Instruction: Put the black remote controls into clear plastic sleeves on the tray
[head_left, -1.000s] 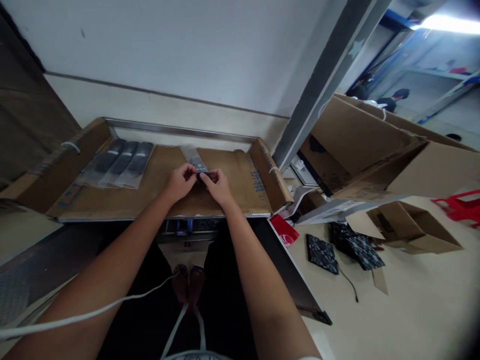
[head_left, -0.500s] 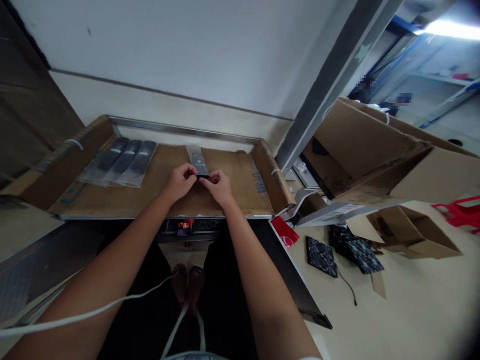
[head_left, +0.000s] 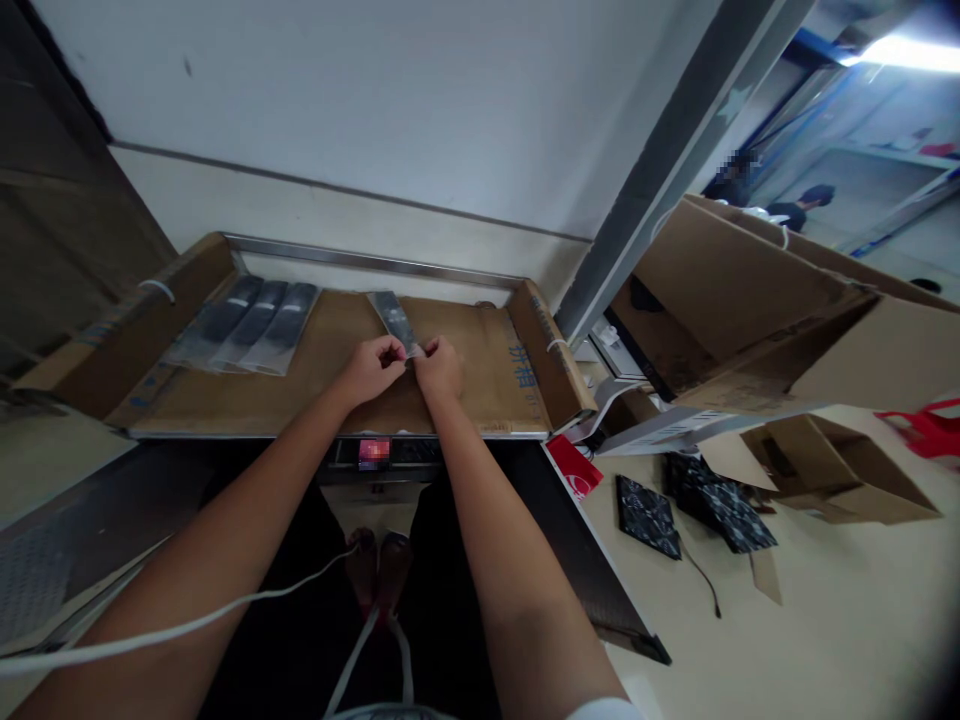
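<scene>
A dark, slim remote control in a clear plastic bag (head_left: 393,315) lies slanted on the cardboard-lined shelf (head_left: 337,330). At its near end, my left hand (head_left: 373,368) pinches the edge of the bag between thumb and fingers. Close beside it, my right hand (head_left: 439,368) is closed on the same end, thumb against the plastic. My fingertips nearly meet and partly hide the bag's mouth. To the left, several dark pieces in clear bags (head_left: 259,325) lie side by side, with the loose bag ends towards me.
Folded cardboard walls (head_left: 551,350) edge the shelf. A large open carton (head_left: 750,290) stands at the right, with another carton (head_left: 847,470) and black patterned packages (head_left: 649,515) on the floor. A white cable (head_left: 247,598) crosses my left arm. People (head_left: 799,208) are in the background.
The bagged remote control has turned so its near end points more to the right. Both hands have shifted slightly right and closer together, now at the plastic end of the bag.
</scene>
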